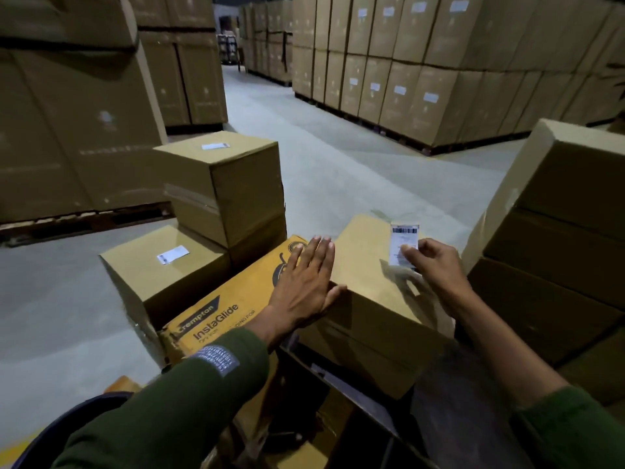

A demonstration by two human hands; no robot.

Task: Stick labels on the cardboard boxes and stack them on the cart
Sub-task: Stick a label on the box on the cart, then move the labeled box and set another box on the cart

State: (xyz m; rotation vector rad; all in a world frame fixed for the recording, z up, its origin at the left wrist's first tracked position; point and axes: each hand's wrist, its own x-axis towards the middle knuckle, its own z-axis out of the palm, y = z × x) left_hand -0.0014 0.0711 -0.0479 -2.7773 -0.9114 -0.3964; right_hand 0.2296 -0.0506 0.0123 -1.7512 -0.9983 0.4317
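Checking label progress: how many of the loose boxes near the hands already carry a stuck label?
2: the tall stacked box has one on top, the low box beside it too. A third label is pinched in the right hand. Others may be hidden.

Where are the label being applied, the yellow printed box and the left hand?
label (402, 243), head view, its printed face.
yellow printed box (223, 314), head view, its lettered top.
left hand (304, 279), head view, its back.

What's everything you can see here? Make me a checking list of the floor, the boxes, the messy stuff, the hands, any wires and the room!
Surface: bare grey concrete floor.
Job's things: plain box under both hands; barcode label over its top; two labelled boxes at left.
Clutter: yellow printed carton beside the plain box.
Grippers: left hand flat on the box; right hand pinches the label.
Cables: nothing seen.
Surroundings: tall carton stacks on pallets.
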